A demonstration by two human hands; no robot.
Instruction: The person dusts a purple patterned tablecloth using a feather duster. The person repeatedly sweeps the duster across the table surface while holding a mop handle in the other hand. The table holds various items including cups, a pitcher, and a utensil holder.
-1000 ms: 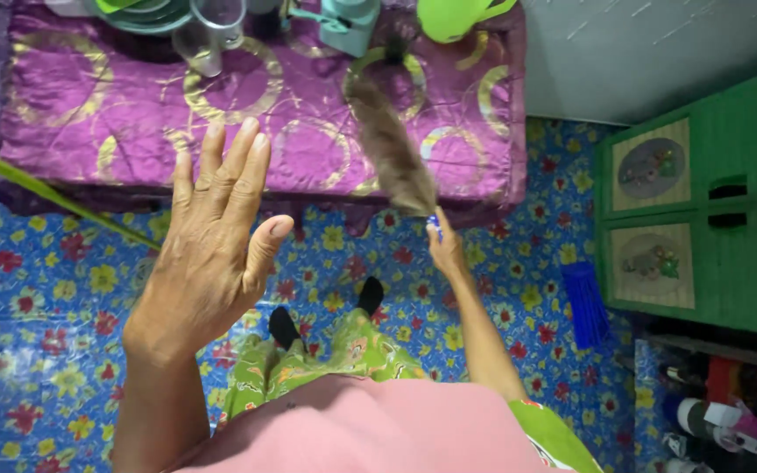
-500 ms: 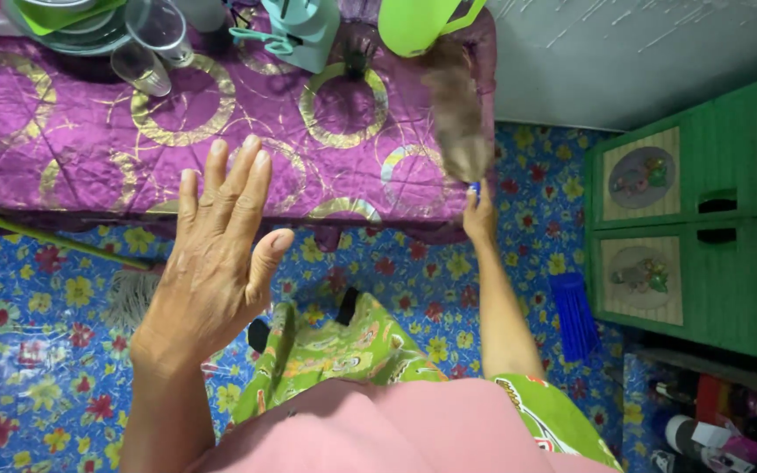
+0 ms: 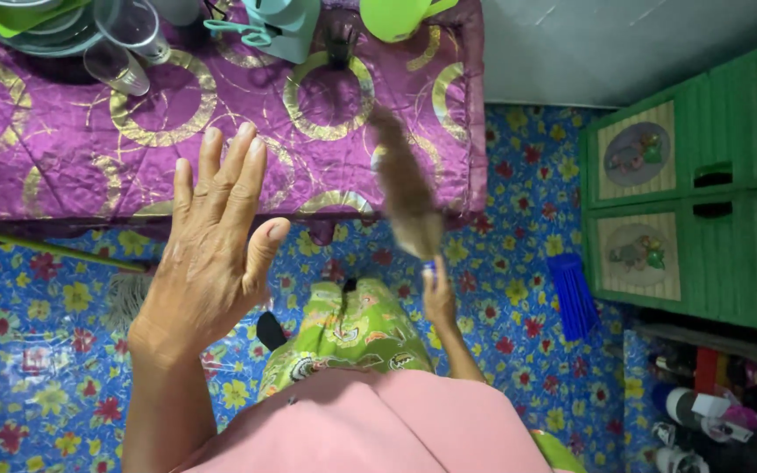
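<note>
My left hand [image 3: 212, 250] is raised in front of me, palm away, fingers spread, holding nothing. My right hand [image 3: 438, 293] is lower down, gripping the handle of a brown feather duster [image 3: 406, 197]. The duster is blurred and its brush lies over the front right part of a low table covered with a purple cloth with gold rings [image 3: 63, 166]. On the far side of the table stand clear glasses [image 3: 124, 44], a teal container [image 3: 286, 24] and a green plastic jug [image 3: 396, 16].
A green cabinet with picture panels [image 3: 694, 184] stands at the right. A blue brush [image 3: 571, 298] lies on the flowered floor mat beside it. Bottles [image 3: 703, 407] sit at the lower right. A green stick [image 3: 37, 245] crosses the floor at left.
The duster has swung down and left across the cloth's front right part. My right hand has dropped lower in view. The view has moved closer over the table.
</note>
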